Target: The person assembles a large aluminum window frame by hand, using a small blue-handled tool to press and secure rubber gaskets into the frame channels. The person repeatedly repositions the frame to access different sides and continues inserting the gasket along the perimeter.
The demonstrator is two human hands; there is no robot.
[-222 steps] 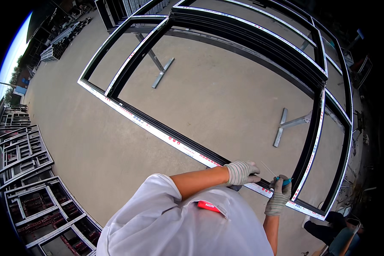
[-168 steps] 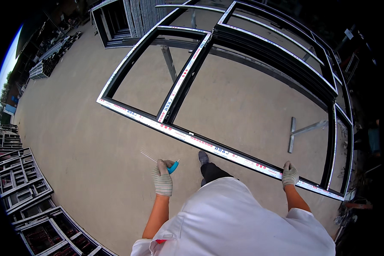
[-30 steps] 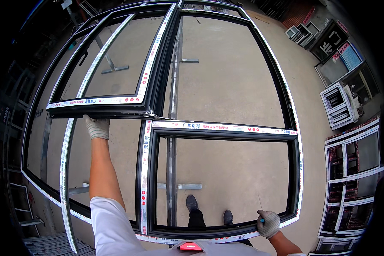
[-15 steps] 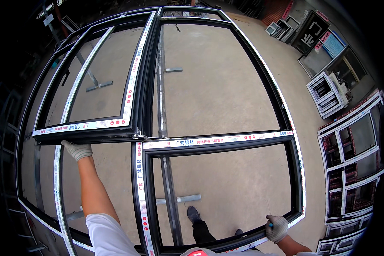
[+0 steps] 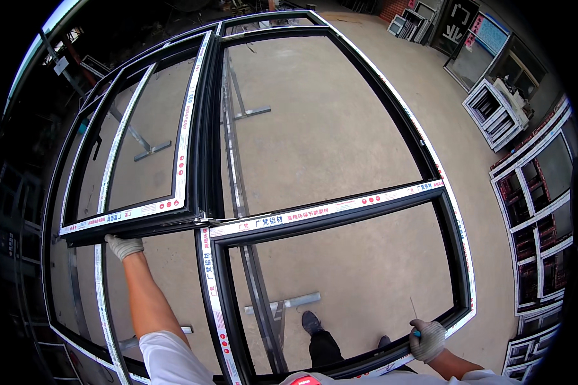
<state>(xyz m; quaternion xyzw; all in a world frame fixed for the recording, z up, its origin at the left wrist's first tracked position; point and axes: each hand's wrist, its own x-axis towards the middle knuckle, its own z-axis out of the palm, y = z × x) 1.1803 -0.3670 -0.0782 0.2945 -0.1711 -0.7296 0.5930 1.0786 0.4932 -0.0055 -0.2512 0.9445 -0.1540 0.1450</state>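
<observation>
A large black window frame (image 5: 340,205) with strips of white printed film lies raised off the floor in front of me. At its left, a hinged sash (image 5: 141,212) stands slightly lifted out of the frame. My left hand (image 5: 123,247), in a pale knitted glove, grips the sash's lower edge, its fingertips partly hidden beneath. Near the frame's right corner, my gloved right hand (image 5: 428,340) is closed around a screwdriver (image 5: 417,333) with a teal handle, its thin shaft pointing up. That hand rests on or just above the near rail; contact is hard to tell.
Metal stands (image 5: 282,303) bear the frame from below. Through the near opening, my shoe (image 5: 311,323) shows on the concrete floor. Along the right lean finished window frames (image 5: 526,221) and a stack of small white frames (image 5: 494,114). A dark sign panel (image 5: 455,27) stands farther back.
The whole view has shifted and turned a little, so the frame sits at a new slant. Both hands keep their holds; the screwdriver's shaft shows more plainly.
</observation>
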